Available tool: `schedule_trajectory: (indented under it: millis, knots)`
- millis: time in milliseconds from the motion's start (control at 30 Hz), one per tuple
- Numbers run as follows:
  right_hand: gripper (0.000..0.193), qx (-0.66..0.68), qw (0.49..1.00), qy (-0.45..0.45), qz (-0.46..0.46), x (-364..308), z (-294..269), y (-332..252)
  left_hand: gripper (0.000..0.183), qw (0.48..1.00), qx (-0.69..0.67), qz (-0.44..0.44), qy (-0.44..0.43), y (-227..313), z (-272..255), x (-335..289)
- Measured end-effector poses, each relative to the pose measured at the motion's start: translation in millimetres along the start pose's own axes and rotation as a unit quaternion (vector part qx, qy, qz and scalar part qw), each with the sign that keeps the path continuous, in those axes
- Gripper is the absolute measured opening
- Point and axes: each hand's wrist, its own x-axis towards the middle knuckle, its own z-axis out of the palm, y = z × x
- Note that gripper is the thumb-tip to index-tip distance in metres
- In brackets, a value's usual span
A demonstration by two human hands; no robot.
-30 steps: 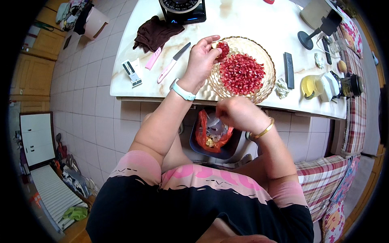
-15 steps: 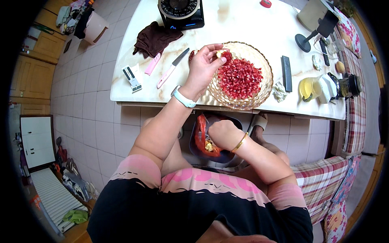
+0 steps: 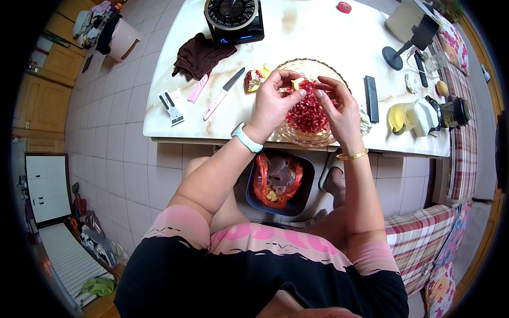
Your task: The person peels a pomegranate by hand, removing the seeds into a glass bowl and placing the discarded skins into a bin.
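Note:
My left hand is closed on a pomegranate piece, its red seeds facing up, above the bowl. My right hand, with a gold bangle at the wrist, is raised at the piece's right side. Its thumb and fingers are curved and apart, and whether they touch the piece is hard to tell. Below both hands, the scalloped clear amber bowl holds a heap of loose pomegranate seeds. Another pomegranate chunk with pale yellow pith lies on the table left of the bowl.
A pink-handled knife, its pink sheath and a dark cloth lie to the left. The bin, lined with a red bag, stands below the table edge. A phone stand and a cup of yellow liquid are at right.
My right hand has risen from over the bin to the bowl, beside the pomegranate piece. My left hand still holds that piece and has moved slightly right and down.

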Motion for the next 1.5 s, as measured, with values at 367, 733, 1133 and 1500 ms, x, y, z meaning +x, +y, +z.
schedule_trajectory:
  millis: [367,733,1133,1500]
  knots:
    - [0.023,0.044,0.998,-0.008,0.040,1.3,1.3,19.3,0.031,0.994,-0.073,-0.051,-0.061,-5.8,5.1,-3.3]
    - [0.022,-0.014,1.000,0.002,0.028,0.9,4.5,22.4,0.025,0.997,-0.050,-0.028,-0.042,-11.7,6.1,-5.2]
    - [0.028,-0.029,0.997,-0.012,0.074,3.8,-0.4,24.1,0.028,0.980,-0.128,-0.149,-0.012,-9.1,0.2,-3.3]
    - [0.026,-0.002,0.999,-0.020,0.042,1.3,0.3,20.6,0.030,0.985,-0.131,-0.099,-0.051,-4.5,7.4,-5.8]
